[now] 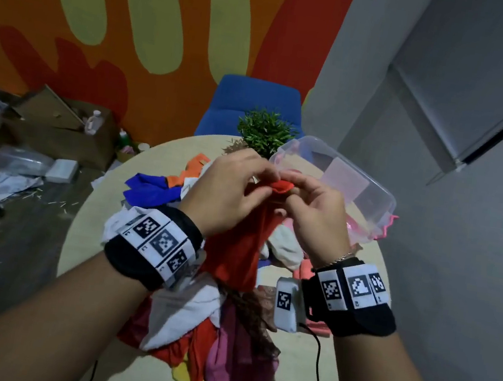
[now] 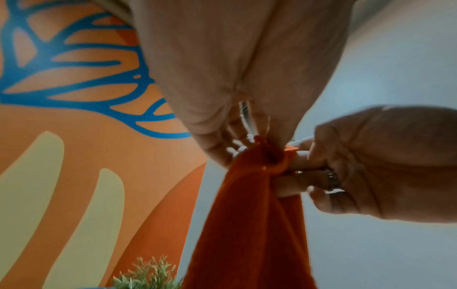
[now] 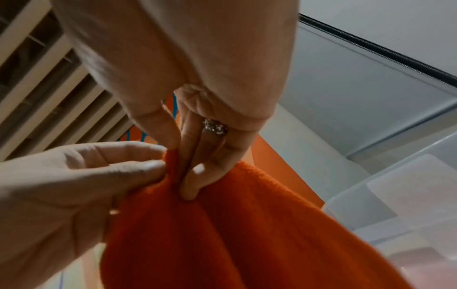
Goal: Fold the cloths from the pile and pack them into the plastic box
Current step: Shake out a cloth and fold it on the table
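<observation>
Both hands hold one red cloth (image 1: 236, 246) up above the pile of cloths (image 1: 192, 327) on the round table (image 1: 298, 374). My left hand (image 1: 244, 183) and right hand (image 1: 304, 197) pinch its top edge side by side, fingertips almost touching. The rest hangs down between my wrists. In the left wrist view the left hand (image 2: 237, 148) nips the bunched corner of the cloth (image 2: 247, 224). In the right wrist view the right hand (image 3: 188, 176) pinches a fold of the cloth (image 3: 247, 244) between thumb and fingers. The clear plastic box (image 1: 370, 187) stands just behind the right hand.
A small green plant (image 1: 265, 131) stands on the table's far edge, with a blue chair (image 1: 253, 100) behind it. Something pink (image 1: 383, 231) shows at the box's near right corner. Cardboard boxes (image 1: 58, 127) and litter cover the floor at the left. A grey wall rises at the right.
</observation>
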